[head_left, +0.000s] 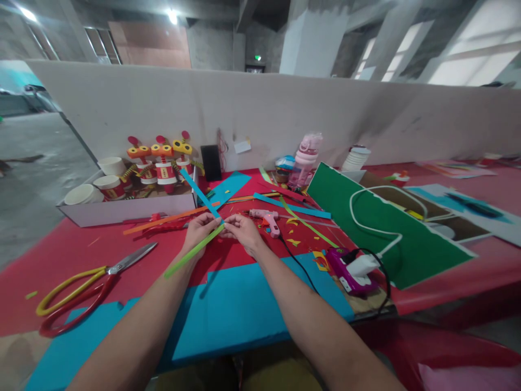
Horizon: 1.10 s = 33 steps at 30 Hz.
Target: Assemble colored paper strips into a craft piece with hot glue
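Observation:
Both hands meet over the red table, holding two paper strips where their ends join. My left hand pinches the blue paper strip, which slants up and away to the left. In the fingers of my right hand is the end of the green paper strip, which hangs down to the left across my left forearm. The fingertips almost touch, so the exact join is hard to make out. Just right of my right hand lies a pink glue gun with a black cord.
Large scissors lie open at left. Behind them, a box holds paper cups and several paper-cup figures. A purple power strip and green board stand at right. A pink bottle stands by the white partition.

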Tool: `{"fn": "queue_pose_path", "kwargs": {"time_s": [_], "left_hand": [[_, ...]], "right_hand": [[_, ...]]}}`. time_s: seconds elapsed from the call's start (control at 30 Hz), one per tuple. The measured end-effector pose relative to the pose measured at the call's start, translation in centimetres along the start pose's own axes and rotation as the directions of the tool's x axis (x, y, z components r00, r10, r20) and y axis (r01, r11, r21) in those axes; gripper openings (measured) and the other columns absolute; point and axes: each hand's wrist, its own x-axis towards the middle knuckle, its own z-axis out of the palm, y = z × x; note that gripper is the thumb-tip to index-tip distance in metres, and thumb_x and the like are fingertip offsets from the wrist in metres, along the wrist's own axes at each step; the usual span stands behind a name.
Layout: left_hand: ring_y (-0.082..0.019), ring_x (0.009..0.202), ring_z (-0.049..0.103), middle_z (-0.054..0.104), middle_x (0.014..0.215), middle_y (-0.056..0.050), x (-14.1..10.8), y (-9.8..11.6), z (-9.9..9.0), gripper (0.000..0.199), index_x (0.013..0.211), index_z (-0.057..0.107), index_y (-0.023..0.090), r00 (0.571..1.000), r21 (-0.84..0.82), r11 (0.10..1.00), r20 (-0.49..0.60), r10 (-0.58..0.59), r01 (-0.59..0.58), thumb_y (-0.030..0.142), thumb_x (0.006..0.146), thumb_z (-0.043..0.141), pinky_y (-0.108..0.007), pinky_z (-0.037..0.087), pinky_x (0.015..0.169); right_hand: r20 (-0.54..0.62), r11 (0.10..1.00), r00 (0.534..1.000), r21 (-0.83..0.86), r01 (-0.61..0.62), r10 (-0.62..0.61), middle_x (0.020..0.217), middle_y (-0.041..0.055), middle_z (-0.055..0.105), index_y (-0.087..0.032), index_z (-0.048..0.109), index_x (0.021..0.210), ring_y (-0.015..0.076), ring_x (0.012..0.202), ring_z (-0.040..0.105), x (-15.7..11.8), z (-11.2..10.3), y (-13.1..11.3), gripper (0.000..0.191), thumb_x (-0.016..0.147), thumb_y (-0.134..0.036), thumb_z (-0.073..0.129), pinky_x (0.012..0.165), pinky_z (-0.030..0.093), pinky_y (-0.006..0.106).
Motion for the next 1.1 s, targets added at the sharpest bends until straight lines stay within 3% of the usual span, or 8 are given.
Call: {"fn": "queue_pose_path", "kwargs": {"time_s": [0.27,0.53,0.73,0.87,1.1], "left_hand": [[-0.010,0.053,0.056,0.062,0.062,0.000,0.2,-0.2,-0.1,0.024,0.071,0.062,0.013,1.000,-0.057,0.998,-0.004,0.008,-0.008,0.033,0.064,0.074,-0.023,0.045,0.053],[-0.015,0.067,0.062,0.066,0.080,-0.005,-0.6,0.7,0.5,0.037,0.091,0.060,0.015,0.980,-0.049,0.992,0.169,-0.107,0.117,0.023,0.059,0.076,-0.024,0.047,0.059],[-0.010,0.055,0.055,0.060,0.063,0.001,-0.7,0.6,0.8,0.027,0.074,0.057,0.016,0.998,-0.011,1.000,0.050,-0.026,0.027,0.033,0.063,0.074,-0.022,0.043,0.054],[-0.009,0.053,0.054,0.058,0.058,0.003,-0.4,0.4,0.5,0.026,0.069,0.056,0.016,0.999,-0.001,1.000,0.046,-0.014,0.014,0.032,0.062,0.075,-0.021,0.041,0.053],[-0.009,0.052,0.052,0.057,0.058,0.002,-0.4,0.2,0.5,0.025,0.069,0.056,0.016,0.999,0.032,0.999,0.038,-0.007,0.005,0.032,0.062,0.074,-0.021,0.040,0.052]], "right_hand": [[-0.036,1.000,0.999,-0.004,0.029,-0.029,0.064,-0.0021,0.062,-0.016,0.056,0.075,0.0119,0.058,0.063,0.0,0.0,-0.1,0.032,0.059,-0.037,0.075,0.066,0.057,0.032],[-0.148,0.993,0.988,0.105,0.049,-0.033,0.067,-0.0012,0.064,-0.018,0.056,0.077,0.0123,0.058,0.064,0.1,-0.1,-0.5,0.031,0.058,-0.032,0.077,0.066,0.056,0.029],[-0.118,0.991,0.993,0.134,0.028,-0.012,0.070,-0.0017,0.064,-0.018,0.058,0.081,0.0114,0.060,0.064,-0.1,0.2,-0.3,0.035,0.056,-0.031,0.078,0.069,0.055,0.029],[-0.061,0.980,0.997,0.198,-0.036,0.049,0.073,-0.0003,0.065,-0.016,0.062,0.081,0.0103,0.064,0.064,-0.3,0.3,-0.6,0.034,0.056,-0.031,0.079,0.074,0.055,0.028],[-0.057,0.973,0.995,0.220,-0.069,0.083,0.070,-0.0003,0.065,-0.016,0.063,0.076,0.0117,0.065,0.064,-0.3,0.0,-1.0,0.030,0.058,-0.034,0.078,0.072,0.055,0.028]]}}
